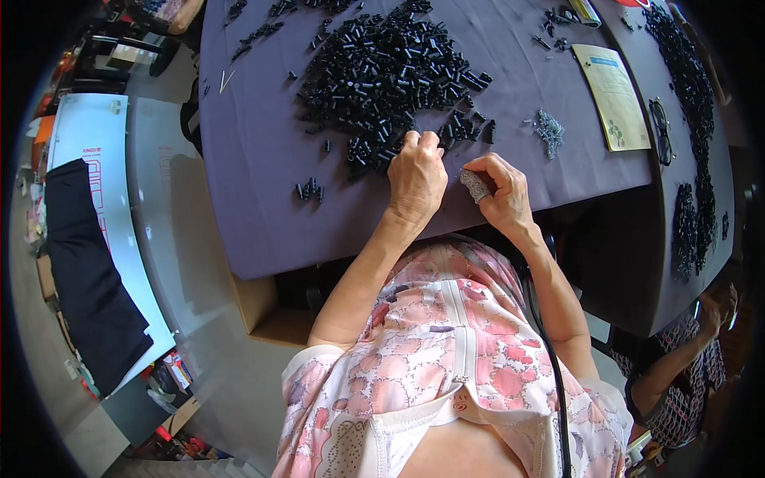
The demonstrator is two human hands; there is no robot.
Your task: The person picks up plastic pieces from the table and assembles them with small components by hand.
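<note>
A large heap of small black plastic cylinders (382,80) lies on the grey cloth-covered table (263,215). My left hand (418,175) is at the heap's near edge, its fingers bent and drawn together. Whatever they may pinch is hidden by the hand. Just to its right, apart from it, my right hand (506,191) is curled closed near the table's front edge. A grey, speckled wrap (476,185) covers one of its digits. I cannot make out anything small between its fingers. Several black cylinders (309,190) stand in a little group to the left.
Right of my hands lies a small pile of shiny metal pieces (549,133). Farther right are a tan paper packet (611,99) and eyeglasses (661,131). More black parts (693,103) cover a second table, where another person's arm (677,362) shows. An open cardboard box (275,315) is below the table's edge.
</note>
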